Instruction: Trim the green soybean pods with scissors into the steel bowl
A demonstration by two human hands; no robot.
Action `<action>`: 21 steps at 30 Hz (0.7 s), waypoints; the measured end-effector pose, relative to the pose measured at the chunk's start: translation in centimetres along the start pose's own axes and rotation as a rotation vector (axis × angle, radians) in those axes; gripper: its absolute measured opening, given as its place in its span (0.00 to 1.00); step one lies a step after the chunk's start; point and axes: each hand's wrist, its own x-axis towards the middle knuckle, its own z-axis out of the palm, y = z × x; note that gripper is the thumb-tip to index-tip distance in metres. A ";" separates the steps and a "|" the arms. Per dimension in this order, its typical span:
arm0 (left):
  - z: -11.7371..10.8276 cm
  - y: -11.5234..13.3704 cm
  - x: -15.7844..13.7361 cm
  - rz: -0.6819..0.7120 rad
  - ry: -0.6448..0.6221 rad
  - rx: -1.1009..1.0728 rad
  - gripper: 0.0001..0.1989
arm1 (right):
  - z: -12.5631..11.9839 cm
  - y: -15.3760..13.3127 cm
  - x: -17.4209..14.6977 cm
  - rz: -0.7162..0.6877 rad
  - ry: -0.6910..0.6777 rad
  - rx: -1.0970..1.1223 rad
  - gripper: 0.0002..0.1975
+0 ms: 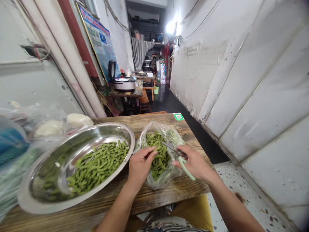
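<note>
My right hand (196, 161) is closed on scissors (184, 168) with pale green handles. Their metal blades point left over a clear plastic bag (177, 177) of green edamame pods (159, 161). At the bag's left side, my left hand (139, 167) pinches an edamame pod between thumb and forefinger, close to the blade tips; the fingers mostly cover it. Left of the bag, a large oval steel basin (49, 206) holds a heap of loose pods (102, 164).
Everything stands on a wooden table (169, 192). Plastic bags (51, 127) crowd its left end. A green QR-code card (178, 116) lies at the far right corner. Beyond are a rice cooker (124, 85) with its lid up, a stool (145, 100) and a green bucket (155, 90). A white wall runs along the right.
</note>
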 end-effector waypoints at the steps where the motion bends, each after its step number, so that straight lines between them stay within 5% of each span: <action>1: 0.1 0.0 0.0 -0.015 -0.002 -0.016 0.12 | 0.0 -0.1 -0.1 -0.015 -0.008 0.011 0.25; 21: -0.4 1.1 0.2 -0.414 -0.286 -0.488 0.17 | 0.3 -1.8 -0.4 -0.114 -0.095 0.104 0.19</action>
